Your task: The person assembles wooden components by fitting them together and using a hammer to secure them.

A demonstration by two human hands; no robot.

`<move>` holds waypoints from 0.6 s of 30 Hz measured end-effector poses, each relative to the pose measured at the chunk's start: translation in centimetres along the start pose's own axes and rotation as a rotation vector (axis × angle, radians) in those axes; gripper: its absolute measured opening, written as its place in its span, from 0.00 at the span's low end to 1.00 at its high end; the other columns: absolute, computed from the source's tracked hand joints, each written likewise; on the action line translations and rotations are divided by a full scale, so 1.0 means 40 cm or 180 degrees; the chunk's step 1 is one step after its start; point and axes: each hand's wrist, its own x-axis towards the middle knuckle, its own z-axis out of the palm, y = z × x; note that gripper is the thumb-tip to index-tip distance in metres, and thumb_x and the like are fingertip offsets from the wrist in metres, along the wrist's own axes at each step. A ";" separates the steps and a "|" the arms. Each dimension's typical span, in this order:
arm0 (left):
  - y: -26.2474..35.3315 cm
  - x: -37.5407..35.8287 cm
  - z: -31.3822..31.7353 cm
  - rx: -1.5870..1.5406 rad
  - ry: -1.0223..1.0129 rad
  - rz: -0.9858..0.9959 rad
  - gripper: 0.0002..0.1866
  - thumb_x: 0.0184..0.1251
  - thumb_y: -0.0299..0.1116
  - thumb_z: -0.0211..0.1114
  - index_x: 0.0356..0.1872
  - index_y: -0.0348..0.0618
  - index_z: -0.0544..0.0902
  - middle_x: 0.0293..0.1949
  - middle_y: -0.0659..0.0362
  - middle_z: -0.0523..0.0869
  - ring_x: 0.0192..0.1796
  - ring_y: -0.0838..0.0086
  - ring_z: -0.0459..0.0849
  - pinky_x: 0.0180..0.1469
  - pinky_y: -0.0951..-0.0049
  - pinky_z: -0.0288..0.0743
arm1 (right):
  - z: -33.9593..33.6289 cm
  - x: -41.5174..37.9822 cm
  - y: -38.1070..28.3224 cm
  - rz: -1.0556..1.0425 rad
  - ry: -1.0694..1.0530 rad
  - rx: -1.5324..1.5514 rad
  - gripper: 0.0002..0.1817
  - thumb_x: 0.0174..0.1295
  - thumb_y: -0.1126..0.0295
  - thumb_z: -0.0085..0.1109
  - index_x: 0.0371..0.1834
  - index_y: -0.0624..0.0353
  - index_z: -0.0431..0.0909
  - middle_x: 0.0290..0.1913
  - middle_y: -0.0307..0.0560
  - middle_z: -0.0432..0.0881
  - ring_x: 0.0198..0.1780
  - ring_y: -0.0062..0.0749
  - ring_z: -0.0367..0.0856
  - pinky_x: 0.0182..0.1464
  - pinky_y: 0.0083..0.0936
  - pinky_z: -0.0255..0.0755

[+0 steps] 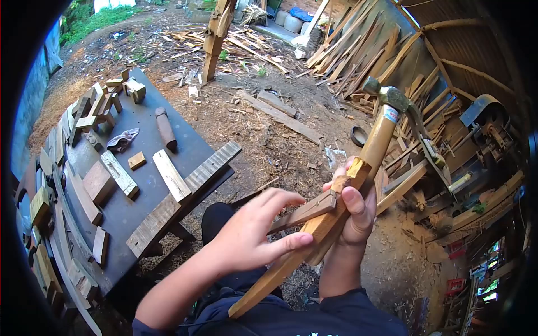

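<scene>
A claw hammer (pixel 381 129) with a wooden handle and metal head points up and to the right. My right hand (pixel 358 210) is wrapped round its handle together with a long light wooden bar (pixel 274 285). A shorter, darker wooden piece (pixel 305 213) lies at an angle across the bar, its upper end close to my right thumb. Beside these pieces is my left hand (pixel 263 224), fingers apart, the thumb at the bar and the fingertips over the darker piece. Part of the hammer's handle is hidden behind the bar and my right hand.
On the left, a dark table (pixel 134 168) bears several wood blocks, a crumpled cloth (pixel 123 140) and a brown rounded wooden piece (pixel 165 129). A wooden post (pixel 216 45) stands beyond. Planks (pixel 358 50) lean at the back right, near a machine (pixel 490 123).
</scene>
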 end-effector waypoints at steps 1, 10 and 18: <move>-0.021 -0.001 0.005 -0.0391 -0.0234 -0.0070 0.31 0.68 0.61 0.71 0.47 0.37 0.83 0.37 0.52 0.85 0.39 0.60 0.86 0.44 0.63 0.79 | 0.004 0.003 0.001 0.0002 -0.0016 0.0003 0.36 0.56 0.58 0.74 0.64 0.64 0.68 0.44 0.45 0.79 0.40 0.31 0.85 0.46 0.24 0.82; 0.028 0.022 0.002 -0.1082 -0.0947 -0.0869 0.28 0.69 0.58 0.74 0.37 0.39 0.78 0.25 0.61 0.77 0.30 0.79 0.75 0.32 0.71 0.70 | -0.004 0.029 -0.032 -0.0680 0.0111 0.0123 0.38 0.59 0.61 0.77 0.67 0.66 0.66 0.42 0.51 0.84 0.39 0.38 0.89 0.46 0.31 0.85; 0.073 0.045 0.000 -0.0513 -0.0289 0.0255 0.26 0.65 0.51 0.77 0.40 0.40 0.73 0.26 0.53 0.79 0.29 0.57 0.81 0.33 0.58 0.71 | -0.129 0.040 0.043 -0.0622 -0.0309 -0.0130 0.39 0.58 0.58 0.78 0.66 0.64 0.67 0.43 0.47 0.81 0.39 0.34 0.84 0.47 0.28 0.81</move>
